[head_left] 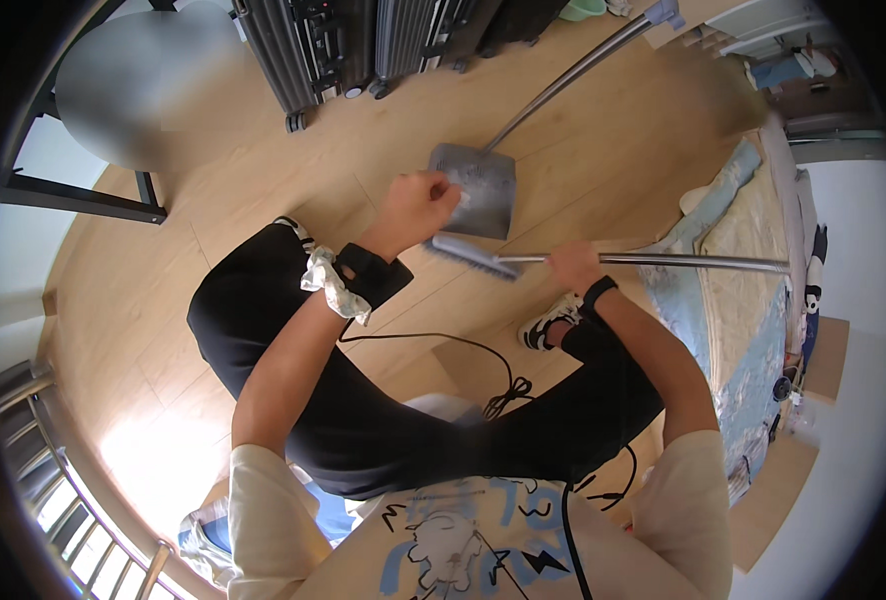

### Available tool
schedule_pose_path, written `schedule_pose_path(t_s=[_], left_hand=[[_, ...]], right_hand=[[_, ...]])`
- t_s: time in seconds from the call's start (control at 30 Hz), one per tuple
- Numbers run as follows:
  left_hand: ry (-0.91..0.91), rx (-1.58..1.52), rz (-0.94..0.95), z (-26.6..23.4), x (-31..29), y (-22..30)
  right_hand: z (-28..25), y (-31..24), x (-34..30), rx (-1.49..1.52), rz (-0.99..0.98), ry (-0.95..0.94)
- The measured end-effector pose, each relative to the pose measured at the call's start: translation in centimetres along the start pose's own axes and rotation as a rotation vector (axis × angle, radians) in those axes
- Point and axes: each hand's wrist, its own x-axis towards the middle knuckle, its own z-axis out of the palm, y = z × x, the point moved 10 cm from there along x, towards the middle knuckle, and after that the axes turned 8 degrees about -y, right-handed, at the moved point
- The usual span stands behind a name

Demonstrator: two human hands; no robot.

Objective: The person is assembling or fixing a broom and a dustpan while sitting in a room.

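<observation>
Gripped shiny tubular broom handle [683, 262] in right hand [574, 267], near bristled grey brush head [466, 251]. Curled left hand [419, 208] over squarish grey dustpan [487, 212]; couldn't tell if pinching anything.

Grey dustpan [488, 205] on the floor [363, 130], metal-handled, aslant toward upper right. Just beside, grey broom [653, 260], dark-bristled, with metal handle out rightward.

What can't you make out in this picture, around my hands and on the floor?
All in the head view:
- Anything pinched in the left hand: too small to tell.
- Part of the dustpan: behind that hand.
- Part of the broom handle: covered by the right hand.
- Tops of the suitcases: cut off by the upper edge.
</observation>
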Motion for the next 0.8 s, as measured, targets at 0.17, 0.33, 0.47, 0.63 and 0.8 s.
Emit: schedule_pose_path(t_s=[0.17, 0.33, 0.47, 0.63, 0.8], left_hand=[[0.011, -0.022, -0.098, -0.6, -0.5, -0.4], [0.004, -0.034, -0.075, -0.5, -0.6, -0.6], [0.012, -0.020, -0.071, -1.1, -0.4, -0.2], [0.028, -0.015, -0.075, -1.7, -0.3, 0.3], [0.025, 0.014, -0.021, -1.9, -0.4, 1.5]], right_hand=[[-4.0, 1.5, -2.8, 0.005, -0.027, 0.066], [-3.7, -3.1, -3.9, -0.061, -0.238, -0.019], [0.7, -4.6, -1.2, -0.106, -0.190, -0.097], [-0.4, 0.2, 0.7, -0.025, 0.062, -0.071], [-3.9, 1.1, -1.0, -0.021, -0.059, 0.167]])
